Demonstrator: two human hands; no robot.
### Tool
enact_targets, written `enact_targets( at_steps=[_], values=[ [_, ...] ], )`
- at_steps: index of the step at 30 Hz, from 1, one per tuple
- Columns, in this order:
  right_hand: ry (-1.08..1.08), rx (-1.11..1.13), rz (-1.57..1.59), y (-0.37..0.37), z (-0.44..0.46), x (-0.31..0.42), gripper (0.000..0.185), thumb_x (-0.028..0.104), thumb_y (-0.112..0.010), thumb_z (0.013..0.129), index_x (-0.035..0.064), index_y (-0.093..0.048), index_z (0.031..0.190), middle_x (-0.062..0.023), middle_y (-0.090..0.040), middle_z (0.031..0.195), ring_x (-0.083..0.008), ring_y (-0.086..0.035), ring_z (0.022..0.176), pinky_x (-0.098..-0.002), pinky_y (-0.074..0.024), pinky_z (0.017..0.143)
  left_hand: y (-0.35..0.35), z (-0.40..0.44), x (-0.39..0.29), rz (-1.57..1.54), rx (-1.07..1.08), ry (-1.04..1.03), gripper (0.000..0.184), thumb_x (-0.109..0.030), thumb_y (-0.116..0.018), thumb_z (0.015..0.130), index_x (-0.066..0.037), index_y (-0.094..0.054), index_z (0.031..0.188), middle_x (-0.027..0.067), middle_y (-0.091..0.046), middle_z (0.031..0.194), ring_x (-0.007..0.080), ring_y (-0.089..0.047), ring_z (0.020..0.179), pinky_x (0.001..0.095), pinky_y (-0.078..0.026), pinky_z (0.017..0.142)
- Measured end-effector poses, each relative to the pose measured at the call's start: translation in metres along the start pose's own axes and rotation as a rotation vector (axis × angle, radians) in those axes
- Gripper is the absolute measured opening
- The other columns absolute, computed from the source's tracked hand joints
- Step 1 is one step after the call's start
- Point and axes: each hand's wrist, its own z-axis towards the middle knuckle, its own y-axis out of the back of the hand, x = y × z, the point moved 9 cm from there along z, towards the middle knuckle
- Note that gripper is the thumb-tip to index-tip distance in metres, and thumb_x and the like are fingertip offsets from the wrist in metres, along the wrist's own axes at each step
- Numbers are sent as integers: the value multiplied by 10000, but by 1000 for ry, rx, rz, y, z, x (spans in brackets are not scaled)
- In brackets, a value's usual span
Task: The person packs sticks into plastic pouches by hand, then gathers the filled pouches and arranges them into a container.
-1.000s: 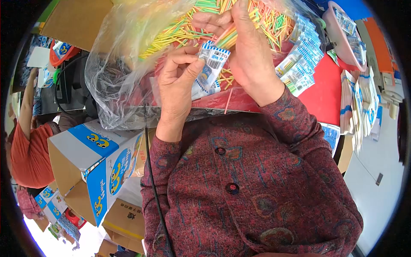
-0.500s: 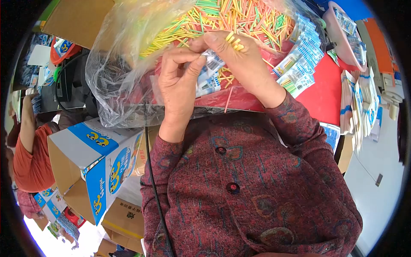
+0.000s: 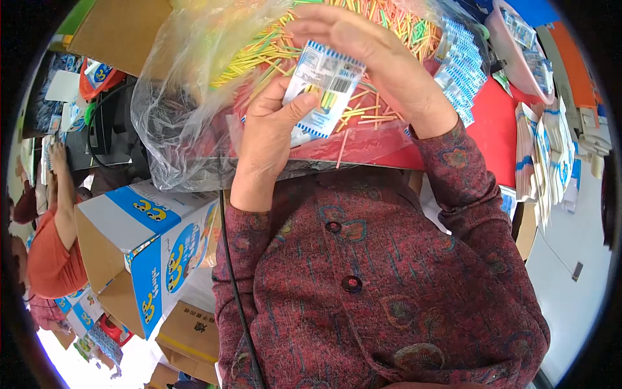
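Note:
My left hand (image 3: 269,120) pinches a small printed packet (image 3: 325,84) between thumb and fingers. The packet is white and blue with a barcode, and yellow and green sticks show through its clear lower part. Just above and right of it is my right hand (image 3: 382,61), slightly blurred, its fingers stretched out and no sticks visible in them. Beyond both hands spreads a heap of thin pink, yellow and green sticks (image 3: 259,55), on red material. A few loose sticks (image 3: 366,115) lie beneath my right wrist.
A fanned row of similar packets (image 3: 459,74) lies at right, below a pink basket (image 3: 518,48) of packets. Clear plastic sheeting (image 3: 168,129) drapes the left edge. An open carton (image 3: 139,227) and a co-worker in an orange top (image 3: 58,259) are at left. Flat packaging (image 3: 547,152) stands at far right.
The yellow sticks that were in my right hand no longer show there; sticks are visible inside the packet. My right hand has opened and moved slightly up and right, while the packet faces the camera more.

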Motion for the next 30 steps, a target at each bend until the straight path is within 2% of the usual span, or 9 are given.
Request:
enact_targets(
  at_steps=[5, 9, 13, 17, 20, 21, 24, 29, 30],
  values=[
    [-72, 30, -251, 8, -16, -8, 335, 162, -612, 900, 28, -589, 1206, -39, -625, 1162, -118, -587, 1034, -250, -454, 907, -2, 1, -4, -32, -46, -90, 229, -79, -655, 871, -7, -611, 1084, 33, -668, 947, 85, -623, 791, 240, -532, 718],
    [27, 27, -374, 8, -22, -10, 409, 93, -656, 853, 46, -563, 1248, -21, -624, 1165, -94, -586, 1024, -236, -474, 854, -7, -3, 1, 93, -36, -8, 198, -84, -647, 881, -11, -614, 1062, 25, -663, 939, 75, -610, 785, 231, -518, 695],
    [-93, 60, -481, 8, -34, -12, 408, 92, -661, 853, 58, -563, 1248, -30, -638, 1125, -75, -599, 976, -228, -492, 773, -11, -7, -2, 306, -71, -65, 173, -100, -622, 906, -12, -615, 1055, 7, -652, 944, 55, -588, 806, 213, -488, 708],
    [-9, 13, -699, 11, -51, -21, 380, 100, -656, 861, 55, -573, 1228, -46, -646, 1069, -55, -612, 884, -224, -494, 698, -17, -7, 10, 251, -38, -58, 157, -110, -588, 932, -13, -615, 1053, -12, -638, 953, 32, -557, 837, 196, -451, 743],
    [367, -78, -884, 6, -66, -8, 372, 111, -646, 873, 51, -561, 1230, -52, -648, 1006, -52, -615, 809, -219, -493, 657, -6, -8, 20, 180, -146, -58, 142, -107, -562, 947, -18, -612, 1045, -17, -627, 952, 36, -545, 854, 194, -430, 779],
    [363, -87, -892, 11, -69, -7, 372, 111, -646, 873, 51, -561, 1230, -52, -648, 1006, -52, -615, 809, -219, -493, 657, -9, -9, 20, 177, -136, -52, 142, -107, -562, 947, -18, -612, 1045, -17, -627, 952, 36, -545, 854, 194, -430, 779],
    [6, -77, -647, 35, -75, -28, 375, 112, -646, 875, 42, -556, 1232, -30, -650, 995, -59, -615, 815, -224, -502, 681, -21, -12, 2, 497, -159, -137, 137, -121, -556, 953, -17, -609, 1023, -17, -614, 941, 54, -537, 862, 204, -421, 789],
    [-286, -284, -541, 123, -121, 8, 355, 93, -649, 871, 33, -573, 1213, 1, -641, 1022, -63, -595, 890, -227, -502, 770, -9, -16, -25, 556, -116, -243, 150, -145, -568, 946, -21, -607, 1021, 5, -612, 934, 75, -543, 876, 210, -420, 787],
    [-292, -284, -542, 133, -132, 12, 355, 93, -649, 871, 33, -573, 1213, 1, -641, 1022, -63, -595, 890, -227, -502, 770, -4, -19, -33, 750, -109, -292, 156, -151, -591, 926, -30, -610, 1024, 19, -614, 942, 102, -552, 888, 232, -422, 795]
  ],
)
